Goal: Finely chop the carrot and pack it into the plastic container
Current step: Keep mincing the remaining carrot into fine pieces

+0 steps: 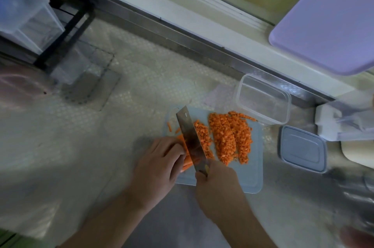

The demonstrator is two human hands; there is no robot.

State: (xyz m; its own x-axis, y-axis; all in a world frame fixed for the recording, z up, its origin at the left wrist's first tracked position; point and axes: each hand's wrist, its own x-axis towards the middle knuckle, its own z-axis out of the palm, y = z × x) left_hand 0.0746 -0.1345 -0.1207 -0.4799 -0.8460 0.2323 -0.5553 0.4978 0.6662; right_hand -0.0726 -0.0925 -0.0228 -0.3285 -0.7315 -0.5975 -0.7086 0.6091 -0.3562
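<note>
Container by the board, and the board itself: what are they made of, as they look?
Container: clear, glossy, likely thin plastic; the counter shows through its walls. Cutting board: pale blue, matte, probably plastic; smooth, rounded corners, no grain.

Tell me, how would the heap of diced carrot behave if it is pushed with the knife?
The diced carrot is many loose small cubes, so it would probably slide and spread, not move together. Pieces near the cutting board edge could fall off.

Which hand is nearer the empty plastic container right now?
Right. The right hand grips the cleaver handle at the board's near edge, below the clear container. The left hand holds carrot strips farther left.
</note>
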